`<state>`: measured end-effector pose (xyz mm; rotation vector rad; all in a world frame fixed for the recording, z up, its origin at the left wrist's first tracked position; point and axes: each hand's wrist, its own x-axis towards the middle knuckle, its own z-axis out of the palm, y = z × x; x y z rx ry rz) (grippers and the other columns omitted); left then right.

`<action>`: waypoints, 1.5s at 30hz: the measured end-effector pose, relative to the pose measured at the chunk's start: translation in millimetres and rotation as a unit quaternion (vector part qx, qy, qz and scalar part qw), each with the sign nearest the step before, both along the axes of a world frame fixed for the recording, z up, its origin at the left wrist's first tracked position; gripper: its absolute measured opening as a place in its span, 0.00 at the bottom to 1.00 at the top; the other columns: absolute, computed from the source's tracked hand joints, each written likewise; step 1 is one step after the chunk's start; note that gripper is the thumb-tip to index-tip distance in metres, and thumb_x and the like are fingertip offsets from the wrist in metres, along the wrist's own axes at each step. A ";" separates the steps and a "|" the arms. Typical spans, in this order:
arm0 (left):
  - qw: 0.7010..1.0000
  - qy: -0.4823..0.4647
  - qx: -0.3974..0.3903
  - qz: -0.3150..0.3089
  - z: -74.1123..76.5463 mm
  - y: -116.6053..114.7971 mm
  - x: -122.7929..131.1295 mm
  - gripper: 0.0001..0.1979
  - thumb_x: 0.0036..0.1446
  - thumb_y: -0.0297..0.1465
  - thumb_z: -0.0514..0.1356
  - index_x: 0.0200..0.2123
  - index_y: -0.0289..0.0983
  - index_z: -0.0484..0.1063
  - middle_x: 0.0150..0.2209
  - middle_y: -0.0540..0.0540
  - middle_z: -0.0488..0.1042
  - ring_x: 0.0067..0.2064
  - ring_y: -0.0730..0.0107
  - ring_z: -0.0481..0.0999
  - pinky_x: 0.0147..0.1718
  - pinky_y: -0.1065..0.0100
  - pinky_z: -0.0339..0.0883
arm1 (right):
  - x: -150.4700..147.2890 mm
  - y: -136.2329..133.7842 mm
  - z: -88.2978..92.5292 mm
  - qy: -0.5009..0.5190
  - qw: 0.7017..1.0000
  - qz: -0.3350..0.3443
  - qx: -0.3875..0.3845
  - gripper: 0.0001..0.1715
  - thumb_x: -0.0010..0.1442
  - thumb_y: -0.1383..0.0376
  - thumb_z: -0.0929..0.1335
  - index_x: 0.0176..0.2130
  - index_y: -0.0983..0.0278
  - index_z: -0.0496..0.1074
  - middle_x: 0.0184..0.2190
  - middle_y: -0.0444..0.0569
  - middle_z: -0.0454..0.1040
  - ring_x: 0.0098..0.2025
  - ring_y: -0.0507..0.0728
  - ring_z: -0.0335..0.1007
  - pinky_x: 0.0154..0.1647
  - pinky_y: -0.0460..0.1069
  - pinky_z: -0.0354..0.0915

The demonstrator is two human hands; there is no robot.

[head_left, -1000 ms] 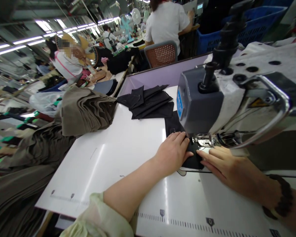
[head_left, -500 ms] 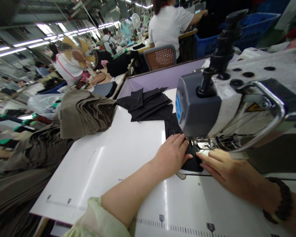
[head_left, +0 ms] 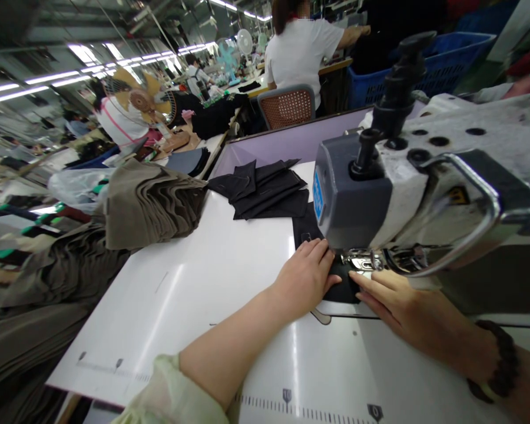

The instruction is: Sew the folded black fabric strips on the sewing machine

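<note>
My left hand (head_left: 304, 275) lies on a black fabric piece (head_left: 308, 227), its fingers flat and thumb stretched to the right. That piece lies at the sewing machine (head_left: 351, 191), partly beneath its head. Just right of the metal presser foot (head_left: 362, 261), my right hand (head_left: 401, 300) rests with fingers extended. Its index fingertip touches the near part of the fabric. A dark beaded bracelet (head_left: 506, 365) circles the right wrist. The machine head hides part of the cloth, and the needle itself cannot be made out.
Folded black pieces (head_left: 269, 191) lie behind on the white table (head_left: 194, 294), printed with a ruler scale. A brown fabric stack (head_left: 145, 206) hangs over its left edge. Beyond the purple partition (head_left: 274, 141) are a chair (head_left: 287, 106), a person in white (head_left: 298, 53) and a blue crate (head_left: 454, 56).
The black fabric and both hands have slid slightly away from me along the table. The view has shifted a little.
</note>
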<state>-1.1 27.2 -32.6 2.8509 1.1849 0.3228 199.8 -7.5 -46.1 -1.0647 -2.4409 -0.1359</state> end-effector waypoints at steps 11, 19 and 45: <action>0.989 0.027 -0.043 -0.138 15.4 -21.1 -3.9 0.11 0.64 0.29 0.49 0.37 0.32 0.70 0.41 0.43 0.72 0.44 0.66 0.70 0.41 0.66 0.68 | 0.7 -6.7 11.4 0.000 0.995 0.097 -0.013 0.17 0.65 0.67 0.56 0.34 0.66 0.71 0.21 0.45 0.65 0.24 0.52 0.64 0.26 0.48 0.57; 0.991 0.022 -0.040 -0.129 11.4 -11.5 -3.7 0.11 0.63 0.28 0.49 0.38 0.30 0.69 0.42 0.41 0.72 0.47 0.65 0.70 0.45 0.64 0.67 | 2.6 -3.8 -0.8 -0.005 0.998 0.052 -0.031 0.17 0.66 0.64 0.57 0.40 0.67 0.71 0.24 0.47 0.70 0.27 0.53 0.67 0.29 0.48 0.62; 0.998 -0.002 0.016 -0.063 1.1 9.0 0.5 0.09 0.61 0.29 0.53 0.39 0.30 0.69 0.37 0.43 0.71 0.43 0.63 0.70 0.44 0.64 0.67 | 3.0 1.7 -15.3 -0.036 0.999 -0.007 -0.032 0.18 0.64 0.62 0.59 0.49 0.67 0.68 0.39 0.54 0.74 0.37 0.58 0.71 0.36 0.52 0.66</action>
